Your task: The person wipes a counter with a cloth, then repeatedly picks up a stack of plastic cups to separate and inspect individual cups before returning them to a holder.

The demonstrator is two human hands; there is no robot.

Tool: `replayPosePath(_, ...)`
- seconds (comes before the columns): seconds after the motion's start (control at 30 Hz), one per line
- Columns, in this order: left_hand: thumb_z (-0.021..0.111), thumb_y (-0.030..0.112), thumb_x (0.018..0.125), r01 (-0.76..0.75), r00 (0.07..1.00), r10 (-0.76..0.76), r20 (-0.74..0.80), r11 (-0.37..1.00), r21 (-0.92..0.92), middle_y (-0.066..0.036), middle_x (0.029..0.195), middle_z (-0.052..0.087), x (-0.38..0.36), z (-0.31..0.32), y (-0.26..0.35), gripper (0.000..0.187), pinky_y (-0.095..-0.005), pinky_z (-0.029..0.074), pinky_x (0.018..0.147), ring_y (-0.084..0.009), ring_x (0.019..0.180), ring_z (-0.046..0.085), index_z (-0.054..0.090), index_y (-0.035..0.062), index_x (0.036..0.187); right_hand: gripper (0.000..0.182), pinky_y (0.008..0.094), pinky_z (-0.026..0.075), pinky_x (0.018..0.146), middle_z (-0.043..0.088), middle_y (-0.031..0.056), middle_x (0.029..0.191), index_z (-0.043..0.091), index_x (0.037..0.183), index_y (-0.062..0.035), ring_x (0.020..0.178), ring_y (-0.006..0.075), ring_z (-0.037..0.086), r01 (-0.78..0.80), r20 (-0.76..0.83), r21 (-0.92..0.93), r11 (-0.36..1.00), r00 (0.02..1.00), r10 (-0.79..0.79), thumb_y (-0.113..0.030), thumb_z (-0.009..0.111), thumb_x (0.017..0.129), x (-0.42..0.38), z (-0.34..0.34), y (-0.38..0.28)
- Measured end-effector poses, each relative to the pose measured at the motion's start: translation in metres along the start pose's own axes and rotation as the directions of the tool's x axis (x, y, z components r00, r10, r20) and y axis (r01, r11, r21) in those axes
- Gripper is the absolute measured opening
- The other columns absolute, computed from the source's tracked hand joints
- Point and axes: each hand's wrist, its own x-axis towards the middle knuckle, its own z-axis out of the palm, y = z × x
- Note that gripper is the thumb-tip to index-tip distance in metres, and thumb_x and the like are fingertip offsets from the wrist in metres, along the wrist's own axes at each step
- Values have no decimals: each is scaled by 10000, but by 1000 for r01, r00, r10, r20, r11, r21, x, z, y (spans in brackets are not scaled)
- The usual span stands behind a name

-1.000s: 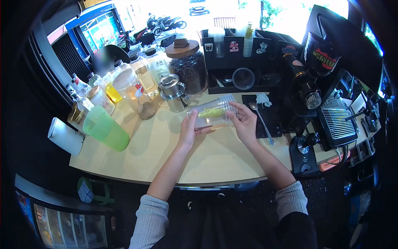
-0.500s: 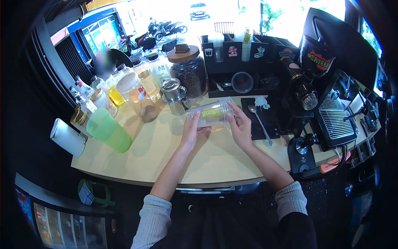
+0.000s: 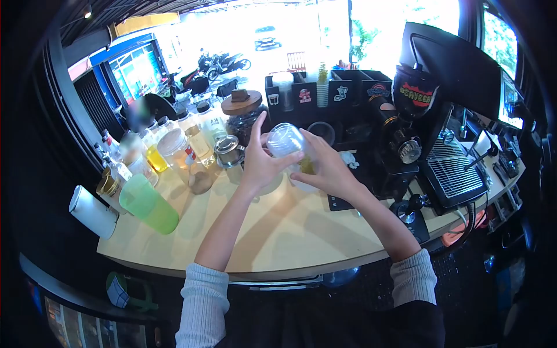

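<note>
- One stack of clear cups (image 3: 285, 140) (yellow-green print is partly visible) is held tilted above the counter (image 3: 278, 252), with its closed end turned up towards the left hand (image 3: 259, 165).
- The left side of the stack is met by the left hand, whose thumb is laid against the plastic and whose one finger is pointed upward; whether a firm grip is kept by it cannot be told.
- The other side of the stack is gripped by the right hand (image 3: 326, 169), with its fingers curled over the top and its thumb pressed lower down.
- Just beyond the left hand and to its left, a metal coffee dripper (image 3: 228, 152) is seen; farther beyond, a wooden-lidded jar (image 3: 242, 105) is partly covered from view by a raised finger.
- Well to the left of the left hand, a green cup (image 3: 148, 206) is stood on the counter, and a white container (image 3: 93, 212) is placed farther left, near the edge.
- Beyond the right hand, a crumpled white tissue (image 3: 348, 159) is laid, and a black organizer (image 3: 328, 95) (cups are held in it) is set farther back.
- To the right of the right hand, a black grinder (image 3: 400, 130) is seen, with a slatted metal tray (image 3: 456, 168) placed past it.
</note>
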Motion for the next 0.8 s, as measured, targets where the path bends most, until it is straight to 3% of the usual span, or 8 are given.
replayPosePath(0.1, 808, 190, 642, -53, 997, 51, 52, 998, 44, -141, 1103, 578, 10, 11, 7, 1041, -301, 469, 855, -174, 981, 588, 126, 26, 1412, 856, 417, 411, 910, 481, 222, 1195, 290, 1309, -20, 1108, 360, 499, -89, 43, 136, 987, 996, 84, -275, 778, 654, 12, -8, -4)
replayPosePath(0.23, 779, 321, 679, -141, 990, 141, -4, 989, -47, -135, 1207, 495, 26, 14, -3, 985, -329, 425, 849, -185, 1062, 515, 180, -5, 1391, 817, 399, 468, 810, 549, 240, 1056, 330, 1234, 12, 961, 387, 582, -6, -136, 175, 985, 990, 30, -298, 788, 633, 45, -30, 12)
replayPosePath(0.3, 719, 278, 760, -27, 1000, 22, -23, 970, -240, -140, 1242, 447, 40, 16, -11, 859, -315, 439, 832, -194, 1033, 522, 201, -2, 1385, 819, 388, 482, 786, 560, 246, 1013, 325, 1183, 59, 925, 336, 608, 14, -306, 77, 997, 952, 10, -331, 790, 633, 83, -48, 28)
replayPosePath(0.4, 672, 263, 804, -45, 998, 39, -44, 986, -162, -146, 1234, 445, 62, 19, -20, 740, -315, 457, 818, -191, 1011, 526, 255, 10, 1361, 892, 368, 464, 852, 487, 237, 1113, 271, 1208, 53, 1024, 299, 535, 55, -379, 294, 954, 923, 63, -367, 807, 632, 154, -77, 54)
replayPosePath(0.43, 671, 271, 804, -36, 998, 31, -47, 994, -101, -147, 1233, 446, 69, 20, -22, 725, -321, 461, 816, -190, 1010, 526, 271, 16, 1353, 899, 394, 419, 920, 457, 254, 1141, 261, 1221, 47, 1082, 323, 491, 9, -476, 102, 995, 878, 41, -378, 799, 641, 174, -85, 59)
replayPosePath(0.5, 661, 267, 809, -45, 998, 40, -47, 993, -110, -143, 1232, 444, 80, 24, -24, 688, -321, 460, 813, -188, 1001, 527, 296, 24, 1339, 942, 416, 371, 970, 429, 268, 1177, 237, 1248, 45, 1144, 347, 437, 25, -543, 118, 993, 838, 44, -397, 800, 636, 212, -91, 79)
replayPosePath(0.7, 651, 218, 816, -69, 998, 69, -9, 993, -96, -130, 1219, 451, 99, 24, -17, 628, -292, 466, 785, -166, 979, 531, 330, 25, 1321, 1036, 401, 404, 955, 414, 280, 1241, 165, 1313, 81, 1169, 332, 444, 10, -424, -13, 1000, 906, -15, -406, 796, 652, 260, -91, 131)
replayPosePath(0.8, 639, 195, 834, -84, 996, 84, 2, 996, -42, -127, 1231, 453, 115, 20, -16, 596, -292, 455, 829, -167, 994, 529, 335, 27, 1318, 1078, 412, 376, 983, 372, 291, 1280, 159, 1322, 87, 1217, 340, 394, 10, -324, 69, 998, 946, 13, -421, 808, 627, 262, -90, 154)
